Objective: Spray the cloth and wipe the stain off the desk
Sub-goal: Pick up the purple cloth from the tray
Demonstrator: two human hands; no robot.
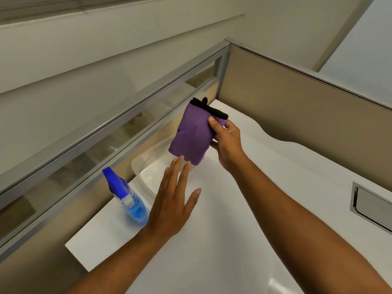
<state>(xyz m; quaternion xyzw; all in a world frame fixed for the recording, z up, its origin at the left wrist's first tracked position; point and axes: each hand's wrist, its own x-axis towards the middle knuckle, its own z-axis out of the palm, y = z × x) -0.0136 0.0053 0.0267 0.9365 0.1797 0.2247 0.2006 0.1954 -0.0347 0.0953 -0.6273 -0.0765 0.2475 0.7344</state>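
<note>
A folded purple cloth [194, 134] with a black edge is held up above the white desk [244, 219], gripped at its right side by my right hand [226, 143]. My left hand [174, 200] hovers flat with fingers spread just below the cloth, fingertips near its lower edge, holding nothing. A clear spray bottle [129, 198] with blue liquid and a blue trigger head stands on the desk to the left of my left hand. No stain shows on the visible desk surface.
A clear plastic tray [146, 164] sits on the desk under the cloth, against the glass-topped partition [127, 115]. A tan cubicle wall [307, 102] closes the far side. A metal cable hatch [371, 204] is set in the desk at right.
</note>
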